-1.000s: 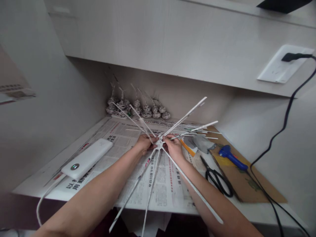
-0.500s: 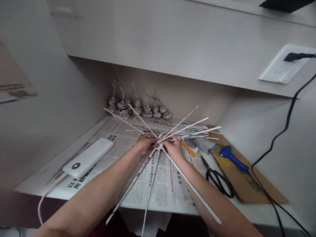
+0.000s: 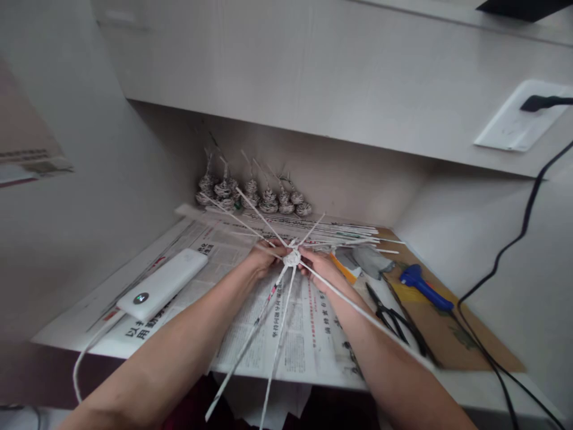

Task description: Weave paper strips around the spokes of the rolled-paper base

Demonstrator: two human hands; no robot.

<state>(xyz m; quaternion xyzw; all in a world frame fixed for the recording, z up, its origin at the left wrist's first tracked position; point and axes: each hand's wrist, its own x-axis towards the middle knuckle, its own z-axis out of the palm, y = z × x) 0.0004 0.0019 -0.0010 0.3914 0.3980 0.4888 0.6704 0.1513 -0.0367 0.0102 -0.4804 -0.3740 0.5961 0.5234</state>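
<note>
Between my hands is a small woven paper piece, round at its centre, with several thin rolled-paper strips sticking out like spokes. My left hand is closed on its left side, fingers pinching near the centre. From the right, my right hand grips the edge, thumb near the top and fingers partly hidden beneath. Some spokes reach toward the back, two hang toward my lap, and one crosses over my right forearm. Newspaper lies under the work.
Several woven gourd shapes stand along the back wall beside a pile of paper sticks. A white power bank with a cable lies left. On the right are black scissors, a blue-handled tool, cardboard and a black cord.
The woven piece has turned and tilted, so its round centre now faces me more. The spokes on the right have shifted, and my right hand has changed its grip slightly.
</note>
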